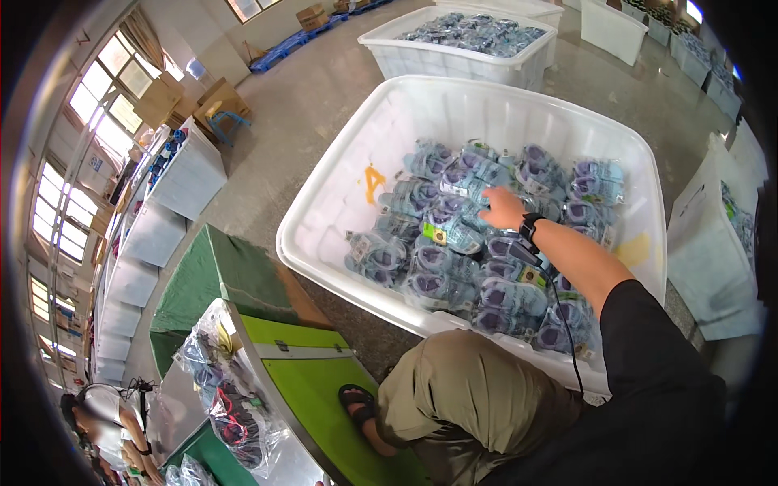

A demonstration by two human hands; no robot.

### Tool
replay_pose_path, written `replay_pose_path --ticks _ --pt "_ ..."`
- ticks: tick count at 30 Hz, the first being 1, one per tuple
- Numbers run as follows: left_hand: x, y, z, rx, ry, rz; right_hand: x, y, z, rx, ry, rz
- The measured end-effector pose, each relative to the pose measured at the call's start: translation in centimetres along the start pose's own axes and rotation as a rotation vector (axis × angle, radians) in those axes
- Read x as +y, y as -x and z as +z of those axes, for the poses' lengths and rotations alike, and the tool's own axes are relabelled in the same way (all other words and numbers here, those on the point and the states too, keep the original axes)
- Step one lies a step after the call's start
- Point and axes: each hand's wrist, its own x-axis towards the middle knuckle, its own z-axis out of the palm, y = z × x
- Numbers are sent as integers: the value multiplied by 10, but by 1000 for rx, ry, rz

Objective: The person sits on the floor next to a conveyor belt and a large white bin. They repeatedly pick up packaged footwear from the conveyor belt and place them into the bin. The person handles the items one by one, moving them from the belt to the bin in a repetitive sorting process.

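My right hand (504, 209) reaches into a large white plastic tub (340, 174). Its fingers are closed on a bagged pair of shoes (463, 185) near the middle of the pile; the fingertips are partly hidden. The shoes are light blue with dark purple insides, each pair in a clear plastic bag. Several more bagged pairs (438, 283) lie in rows around it, some with green tags (434, 233). A black band (530, 227) with a cable is on my right wrist. My left hand does not show.
At lower left stands a metal-edged table (300, 437) with bagged dark and red shoes (235, 413) on it. A green-covered box (219, 271) is beside it. Another white tub (454, 61) of bagged goods stands beyond, and more tubs (713, 235) line the right. A person (121, 429) is at far left.
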Motion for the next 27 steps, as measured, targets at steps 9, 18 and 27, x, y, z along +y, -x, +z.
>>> replay_pose_path --ticks 9,18,27 --pt "-14 -3 -27 -32 -6 12 -165 36 -69 -149 -381 -630" --pt "56 48 -32 313 -396 131 -309 216 -136 -648 -450 -1314" --pt "149 110 -247 1145 -1393 581 -321 241 -83 -840 -522 -989"
